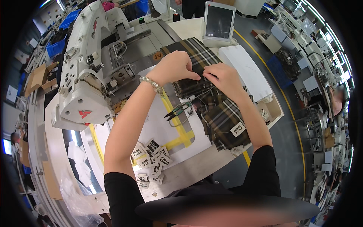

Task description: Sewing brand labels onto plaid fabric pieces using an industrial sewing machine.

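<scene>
Dark plaid fabric (pixel 223 117) lies in folded layers along the right part of the worktable. Over its far layers, my left hand (pixel 173 68) has its fingers curled and its thumb pointing right, pinching the cloth. Close beside it, my right hand (pixel 224 77) pinches the same fabric between thumb and fingertips; the exact grip is partly hidden. A white label (pixel 238 129) rests on the near part of the cloth. Left of the fabric lie thread snips (pixel 175 112) with dark blades and green handles. Several loose white and black labels (pixel 155 160) are heaped near the table's front edge.
A large white sewing machine (pixel 81 90) stands at the left. Yellow tape (pixel 183 138) marks the white work surface. At the far right are a screen (pixel 219 22), a stack of white sheets (pixel 245 72) and an open carton (pixel 275 108). Crumpled clear plastic (pixel 77 196) hangs at the near left.
</scene>
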A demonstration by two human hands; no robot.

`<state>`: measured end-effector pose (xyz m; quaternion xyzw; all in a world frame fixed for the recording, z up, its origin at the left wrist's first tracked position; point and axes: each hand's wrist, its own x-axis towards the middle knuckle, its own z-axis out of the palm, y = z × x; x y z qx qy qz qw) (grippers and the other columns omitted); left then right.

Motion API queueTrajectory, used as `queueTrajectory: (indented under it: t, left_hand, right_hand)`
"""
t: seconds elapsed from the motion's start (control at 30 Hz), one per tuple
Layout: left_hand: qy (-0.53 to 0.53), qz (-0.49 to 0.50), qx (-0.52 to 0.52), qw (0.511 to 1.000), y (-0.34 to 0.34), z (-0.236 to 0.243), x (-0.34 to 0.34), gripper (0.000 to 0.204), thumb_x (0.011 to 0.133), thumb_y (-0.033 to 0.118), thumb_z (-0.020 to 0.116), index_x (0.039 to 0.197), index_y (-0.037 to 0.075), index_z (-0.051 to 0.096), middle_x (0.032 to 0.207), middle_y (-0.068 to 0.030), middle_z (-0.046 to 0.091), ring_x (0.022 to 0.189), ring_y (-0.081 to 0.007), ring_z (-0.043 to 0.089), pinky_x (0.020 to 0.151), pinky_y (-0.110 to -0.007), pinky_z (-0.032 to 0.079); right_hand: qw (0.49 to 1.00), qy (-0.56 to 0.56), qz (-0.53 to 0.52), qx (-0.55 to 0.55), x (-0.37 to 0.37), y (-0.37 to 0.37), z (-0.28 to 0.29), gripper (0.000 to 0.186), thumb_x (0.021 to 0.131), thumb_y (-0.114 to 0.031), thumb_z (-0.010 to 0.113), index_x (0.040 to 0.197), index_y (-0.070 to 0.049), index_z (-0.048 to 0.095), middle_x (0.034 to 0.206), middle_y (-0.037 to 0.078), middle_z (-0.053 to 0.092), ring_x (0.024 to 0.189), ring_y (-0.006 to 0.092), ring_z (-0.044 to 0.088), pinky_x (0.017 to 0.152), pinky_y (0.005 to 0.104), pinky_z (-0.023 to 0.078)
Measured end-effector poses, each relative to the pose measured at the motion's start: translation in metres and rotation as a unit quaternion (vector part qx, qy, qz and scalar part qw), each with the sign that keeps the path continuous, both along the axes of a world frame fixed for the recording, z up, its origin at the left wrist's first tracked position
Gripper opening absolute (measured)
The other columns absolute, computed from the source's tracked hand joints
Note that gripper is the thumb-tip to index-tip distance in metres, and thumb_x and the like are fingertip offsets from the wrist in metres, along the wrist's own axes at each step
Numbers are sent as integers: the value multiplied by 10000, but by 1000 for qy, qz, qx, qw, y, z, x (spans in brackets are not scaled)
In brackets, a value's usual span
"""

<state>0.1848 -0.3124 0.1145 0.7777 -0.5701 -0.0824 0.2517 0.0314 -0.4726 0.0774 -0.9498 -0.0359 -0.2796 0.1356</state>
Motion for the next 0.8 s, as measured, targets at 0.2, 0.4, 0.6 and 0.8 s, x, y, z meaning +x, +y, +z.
queueTrajectory:
  t: [0.2,0.4,0.6,0.8]
  left_hand:
    - [27,-30,28,999,-7,4,8,441,662,387,825,715,-36,708,644,-147,655,646,-271,649,656,-341,528]
    - [33,-44,44,997,-10,5,11,448,646,374,842,708,-46,703,630,-141,647,608,-251,631,619,-338,516]
    - [56,-44,70,995,-10,6,13,367,642,321,859,713,-11,718,748,-86,600,657,-203,586,582,-316,462]
    - [86,-51,70,993,-6,7,13,312,662,271,851,746,-4,730,788,-83,601,689,-183,597,607,-304,472]
  right_hand:
    - [998,-59,18,-16,0,-2,-6,104,828,-177,688,842,-75,669,827,31,674,789,227,624,677,342,503]
    - [998,-58,24,-10,1,-3,-7,108,820,-180,696,846,-78,673,836,30,681,790,224,626,681,342,508]
    - [998,-54,18,-8,1,-4,-7,115,813,-190,702,840,-82,672,835,23,683,788,219,627,675,339,509]
    - [998,-58,18,-5,-2,-3,-6,120,810,-198,705,840,-87,672,836,20,685,793,217,628,676,341,510]
